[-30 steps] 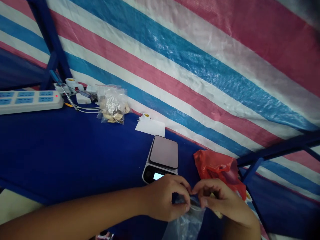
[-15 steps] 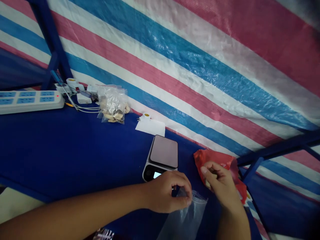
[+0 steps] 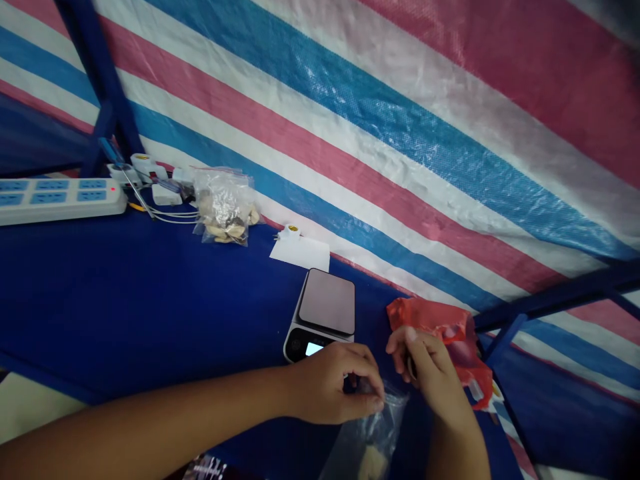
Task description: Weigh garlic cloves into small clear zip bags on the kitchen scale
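Note:
My left hand (image 3: 337, 383) pinches the top edge of a clear plastic bag (image 3: 345, 443) in front of the scale. A pale, slice-like piece (image 3: 373, 461) lies low inside that bag. To the right of the bag's mouth, my right hand (image 3: 425, 367) is closed with curled fingers. Something small and brownish shows between its fingers, mostly hidden. Just behind the right hand lies a crumpled red plastic bag (image 3: 453, 330). A digital kitchen scale (image 3: 327, 303) with a lit display stands behind my left hand, its plate bare.
Clear bags with pale slices (image 3: 225, 207) lie at the back left, near a white power strip (image 3: 60, 200), a screwdriver (image 3: 131, 175) and cables. A white card (image 3: 303, 253) with a small white plug (image 3: 290, 232) lies behind the scale. A striped tarp (image 3: 320, 133) closes off the back.
The pale piece that was in my right hand appears inside the clear bag. My right hand has turned and shifted slightly left. The left hand keeps its hold on the bag.

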A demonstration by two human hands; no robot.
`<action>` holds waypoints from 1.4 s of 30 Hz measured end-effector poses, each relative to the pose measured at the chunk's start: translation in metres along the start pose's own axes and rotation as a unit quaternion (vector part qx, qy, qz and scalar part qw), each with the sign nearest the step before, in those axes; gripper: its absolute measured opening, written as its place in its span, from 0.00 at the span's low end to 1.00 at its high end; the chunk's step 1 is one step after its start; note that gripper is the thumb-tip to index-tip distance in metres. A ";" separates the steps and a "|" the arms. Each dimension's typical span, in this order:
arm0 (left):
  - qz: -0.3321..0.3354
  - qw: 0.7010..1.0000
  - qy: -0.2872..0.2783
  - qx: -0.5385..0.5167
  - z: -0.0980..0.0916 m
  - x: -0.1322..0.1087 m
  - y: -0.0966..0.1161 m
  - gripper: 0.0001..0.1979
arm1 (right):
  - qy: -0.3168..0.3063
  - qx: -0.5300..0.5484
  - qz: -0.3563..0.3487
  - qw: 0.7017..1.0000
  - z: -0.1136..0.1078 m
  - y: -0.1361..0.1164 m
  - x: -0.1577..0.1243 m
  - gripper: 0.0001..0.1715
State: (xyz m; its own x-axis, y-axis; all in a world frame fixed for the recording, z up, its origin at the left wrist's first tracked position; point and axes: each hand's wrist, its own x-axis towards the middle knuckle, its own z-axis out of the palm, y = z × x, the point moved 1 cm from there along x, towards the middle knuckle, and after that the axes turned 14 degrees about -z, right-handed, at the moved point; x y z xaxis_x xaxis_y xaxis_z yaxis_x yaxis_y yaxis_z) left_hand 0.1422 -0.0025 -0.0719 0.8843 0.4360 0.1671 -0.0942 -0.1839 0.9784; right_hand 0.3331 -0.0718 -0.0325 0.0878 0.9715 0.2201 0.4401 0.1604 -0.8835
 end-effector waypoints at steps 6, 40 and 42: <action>-0.006 1.000 -0.003 -0.014 0.003 0.001 0.000 0.09 | 0.039 0.072 0.040 0.996 0.014 -0.008 0.004 0.29; -0.192 0.855 -0.238 -0.418 0.009 0.004 -0.001 0.36 | -0.200 0.124 -0.030 0.971 0.007 -0.025 -0.014 0.14; -0.190 0.854 -0.243 -0.418 0.010 0.004 -0.001 0.38 | -0.182 0.111 -0.041 0.976 0.009 -0.025 -0.011 0.15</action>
State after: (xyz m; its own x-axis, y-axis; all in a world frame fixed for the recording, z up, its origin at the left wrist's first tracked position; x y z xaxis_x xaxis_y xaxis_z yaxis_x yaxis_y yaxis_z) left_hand 0.1503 -0.0092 -0.0729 0.9902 -0.1294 -0.0525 0.1266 0.6724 0.7292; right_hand 0.3127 -0.0849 -0.0165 -0.2814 0.9449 0.1671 0.2249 0.2342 -0.9458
